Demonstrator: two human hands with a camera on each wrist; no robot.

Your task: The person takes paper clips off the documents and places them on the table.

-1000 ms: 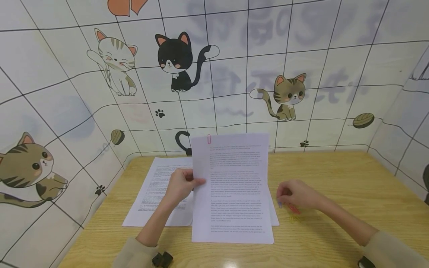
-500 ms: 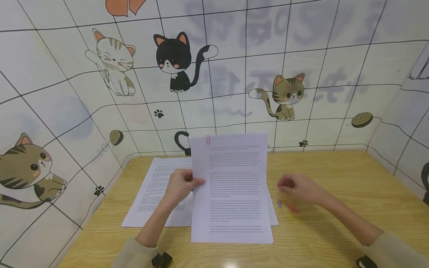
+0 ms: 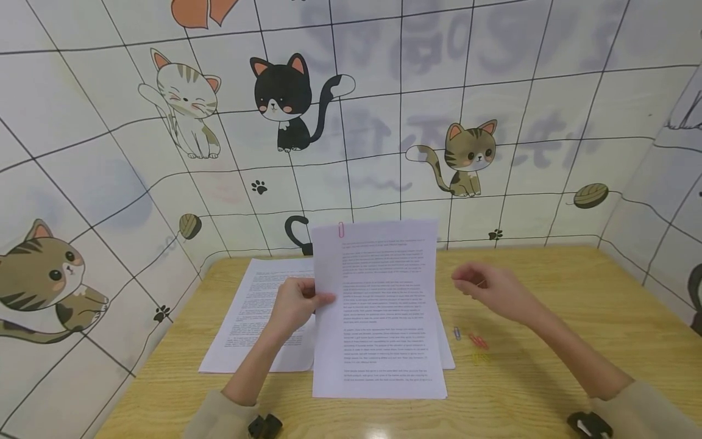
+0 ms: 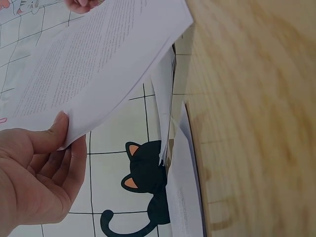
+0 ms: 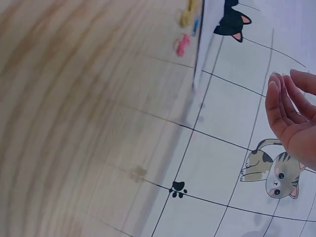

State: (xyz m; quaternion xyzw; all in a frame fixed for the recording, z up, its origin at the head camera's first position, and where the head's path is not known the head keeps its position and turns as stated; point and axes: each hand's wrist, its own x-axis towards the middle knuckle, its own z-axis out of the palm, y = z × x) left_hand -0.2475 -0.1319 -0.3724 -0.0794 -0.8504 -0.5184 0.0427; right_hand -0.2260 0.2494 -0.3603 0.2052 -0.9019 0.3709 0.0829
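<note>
My left hand (image 3: 296,305) pinches the left edge of a stack of printed sheets (image 3: 378,317), thumb in front, and holds it upright over the table. A pink paper clip (image 3: 341,230) sits on the stack's top edge, left of the middle. In the left wrist view the fingers (image 4: 74,163) curl behind the paper. My right hand (image 3: 490,289) is raised to the right of the stack, apart from it, fingertips drawn toward the thumb; I cannot tell whether it holds something small. Below it lie a blue-purple clip (image 3: 457,333), red-pink clips (image 3: 478,341) and yellow clips (image 3: 481,358).
More printed sheets (image 3: 263,317) lie flat on the wooden table (image 3: 554,390) at the left. Another sheet edge (image 3: 446,347) shows behind the upright stack's right side. A wall (image 3: 373,171) with cat drawings rises behind the table's far edge.
My right hand has lifted up and away from the small clips, uncovering the blue-purple and red-pink ones. The left hand and the upright stack stay about where they were.
</note>
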